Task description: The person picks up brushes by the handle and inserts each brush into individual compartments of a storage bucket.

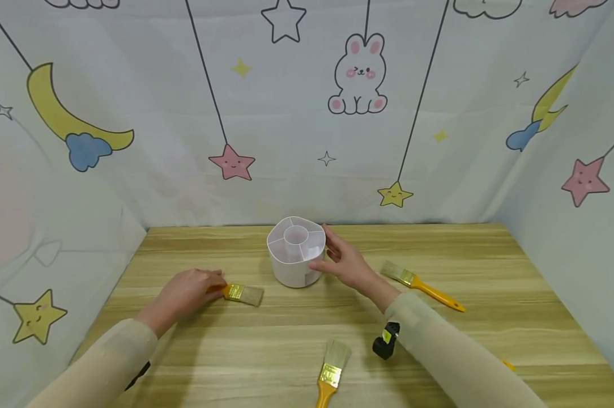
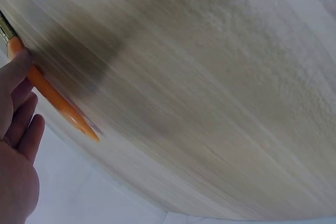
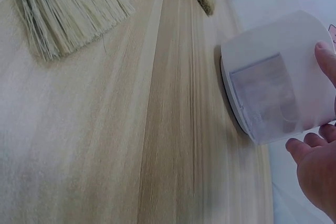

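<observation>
A white round desk organizer (image 1: 289, 273) with several compartments around a central tube stands near the table's back edge. My right hand (image 1: 352, 267) holds its right side, thumb at the front and fingers toward the back; a clear panel (image 3: 268, 95) shows on its wall in the right wrist view. Left of the organizer, my left hand (image 1: 188, 293) pinches the orange handle of a paintbrush (image 1: 246, 294). That brush's bristles point right, toward the organizer. In the left wrist view, the handle (image 2: 63, 107) extends past the thumb and fingers, close to the tabletop.
Another paintbrush (image 1: 429, 290) lies right of the right hand, and a third paintbrush (image 1: 331, 371) lies at the front middle. A small orange tip (image 1: 508, 365) peeks out beyond the right sleeve. Patterned white cloth (image 1: 297, 192) hangs behind the wooden table (image 1: 266, 362) and at its sides.
</observation>
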A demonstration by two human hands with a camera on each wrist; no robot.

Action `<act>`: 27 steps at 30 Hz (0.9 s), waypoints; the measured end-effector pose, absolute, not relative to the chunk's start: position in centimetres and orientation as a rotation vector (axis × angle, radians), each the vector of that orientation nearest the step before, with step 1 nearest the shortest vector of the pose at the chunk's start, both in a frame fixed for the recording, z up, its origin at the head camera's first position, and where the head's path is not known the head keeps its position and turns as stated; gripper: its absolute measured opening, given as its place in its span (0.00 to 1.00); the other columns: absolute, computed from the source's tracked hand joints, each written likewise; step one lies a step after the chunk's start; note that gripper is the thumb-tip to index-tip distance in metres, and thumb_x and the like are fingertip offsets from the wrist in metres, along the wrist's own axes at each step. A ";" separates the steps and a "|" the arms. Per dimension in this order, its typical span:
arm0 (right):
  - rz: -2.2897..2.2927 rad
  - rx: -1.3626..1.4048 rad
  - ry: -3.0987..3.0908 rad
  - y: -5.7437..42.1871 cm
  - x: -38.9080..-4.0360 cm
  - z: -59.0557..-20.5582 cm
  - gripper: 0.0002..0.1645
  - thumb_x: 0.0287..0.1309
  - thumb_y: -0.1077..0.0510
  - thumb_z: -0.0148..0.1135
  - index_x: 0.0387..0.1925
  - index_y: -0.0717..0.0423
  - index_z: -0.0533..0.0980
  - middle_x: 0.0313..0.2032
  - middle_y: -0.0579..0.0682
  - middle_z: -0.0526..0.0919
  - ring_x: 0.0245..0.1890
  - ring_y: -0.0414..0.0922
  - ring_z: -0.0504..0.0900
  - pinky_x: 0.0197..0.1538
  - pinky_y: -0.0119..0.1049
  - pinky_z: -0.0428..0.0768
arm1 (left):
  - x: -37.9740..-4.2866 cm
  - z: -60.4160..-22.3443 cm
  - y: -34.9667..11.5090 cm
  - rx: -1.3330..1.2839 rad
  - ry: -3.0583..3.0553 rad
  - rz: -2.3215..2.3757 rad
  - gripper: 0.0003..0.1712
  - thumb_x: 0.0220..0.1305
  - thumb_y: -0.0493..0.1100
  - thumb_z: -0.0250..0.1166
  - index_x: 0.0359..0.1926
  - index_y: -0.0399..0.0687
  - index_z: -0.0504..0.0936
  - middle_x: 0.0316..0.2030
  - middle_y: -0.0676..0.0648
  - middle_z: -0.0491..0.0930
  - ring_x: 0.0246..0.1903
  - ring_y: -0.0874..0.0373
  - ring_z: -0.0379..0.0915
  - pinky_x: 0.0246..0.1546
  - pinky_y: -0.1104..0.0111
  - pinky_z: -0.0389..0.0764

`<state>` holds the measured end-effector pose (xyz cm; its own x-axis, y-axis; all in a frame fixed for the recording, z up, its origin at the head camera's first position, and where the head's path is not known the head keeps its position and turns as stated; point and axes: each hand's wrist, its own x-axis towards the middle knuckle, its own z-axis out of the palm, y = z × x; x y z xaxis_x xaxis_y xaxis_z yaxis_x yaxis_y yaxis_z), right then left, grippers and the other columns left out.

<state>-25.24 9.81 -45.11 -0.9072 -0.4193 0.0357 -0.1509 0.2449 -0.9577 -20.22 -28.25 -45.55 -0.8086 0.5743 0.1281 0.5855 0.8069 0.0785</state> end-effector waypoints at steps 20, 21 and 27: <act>-1.756 -0.574 2.261 9.8 -25.1 -44.8 0.59 0.67 0.63 0.74 0.86 0.59 0.47 0.83 0.60 0.55 0.82 0.57 0.56 0.80 0.51 0.63 | -19.2 -44.7 -28.4 -0.823 -2.865 -0.243 0.08 0.63 0.38 0.78 0.42 0.42 0.91 0.39 0.46 0.91 0.39 0.47 0.89 0.43 0.51 0.90; -1.757 -0.574 2.260 9.8 -25.1 -44.8 0.59 0.67 0.63 0.74 0.86 0.59 0.47 0.83 0.60 0.55 0.82 0.57 0.56 0.81 0.51 0.63 | -19.1 -44.7 -28.4 -0.816 -2.861 -0.258 0.08 0.63 0.38 0.78 0.42 0.42 0.91 0.39 0.46 0.91 0.39 0.47 0.89 0.43 0.51 0.90; -1.756 -0.566 2.260 9.9 -25.0 -45.1 0.58 0.68 0.62 0.74 0.86 0.59 0.47 0.83 0.61 0.55 0.82 0.58 0.56 0.80 0.52 0.63 | -18.7 -44.3 -28.4 -0.728 -2.848 -0.348 0.08 0.61 0.38 0.80 0.41 0.43 0.92 0.37 0.47 0.91 0.37 0.49 0.89 0.42 0.51 0.90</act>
<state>-25.02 9.86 -45.05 -0.9006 -0.4306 0.0589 -0.1634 0.2101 -0.9639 -18.68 -28.39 -44.28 -0.8635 0.4480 0.2314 0.4906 0.8527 0.1798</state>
